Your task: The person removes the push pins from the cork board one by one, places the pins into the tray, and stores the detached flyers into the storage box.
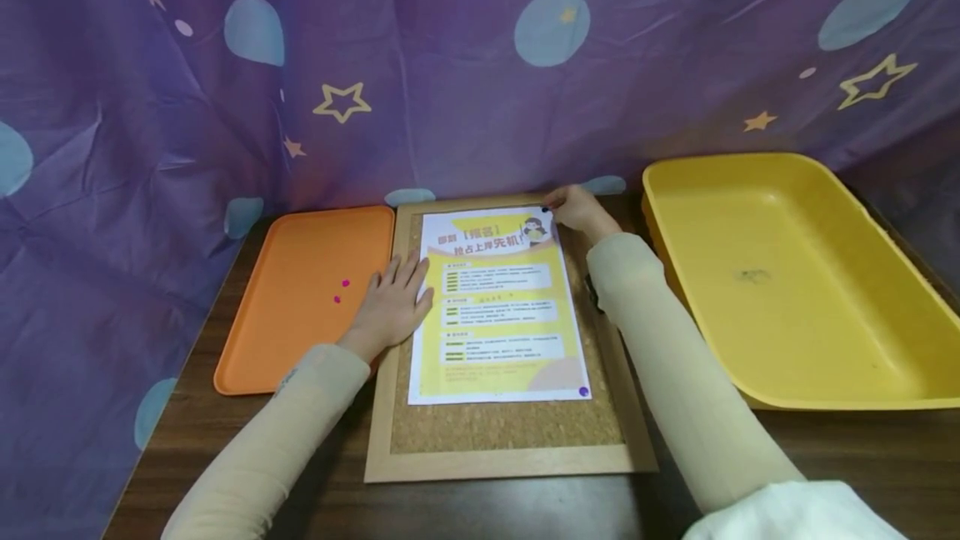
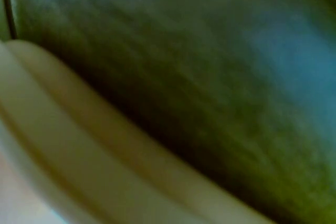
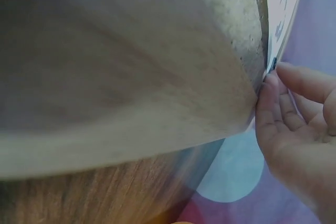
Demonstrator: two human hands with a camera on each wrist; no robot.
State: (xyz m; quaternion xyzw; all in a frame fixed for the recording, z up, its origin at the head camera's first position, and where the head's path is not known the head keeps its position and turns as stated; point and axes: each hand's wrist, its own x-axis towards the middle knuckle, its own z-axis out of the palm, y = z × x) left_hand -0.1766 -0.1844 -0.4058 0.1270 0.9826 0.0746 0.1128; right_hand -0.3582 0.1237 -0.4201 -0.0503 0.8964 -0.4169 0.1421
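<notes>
A yellow and white printed sheet [image 1: 495, 307] lies on a cork board [image 1: 510, 427] with a pale wooden frame. A purple thumbtack [image 1: 583, 392] sits at the sheet's lower right corner. At the top right corner, my right hand [image 1: 577, 211] pinches a small dark thumbtack [image 3: 273, 64] between thumb and fingertips, close against the board's edge. My left hand [image 1: 393, 307] lies flat with fingers spread across the left frame, its fingertips and thumb on the sheet's left edge. The left wrist view is blurred and shows no hand.
Left of the board lies an orange tray [image 1: 262, 340] with two small pink tacks [image 1: 345, 283] in it. A deep yellow bin [image 1: 810, 273] stands at the right, beside the right forearm. Behind the dark wooden table [image 1: 180, 432] hangs a purple star-patterned cloth [image 1: 465, 107].
</notes>
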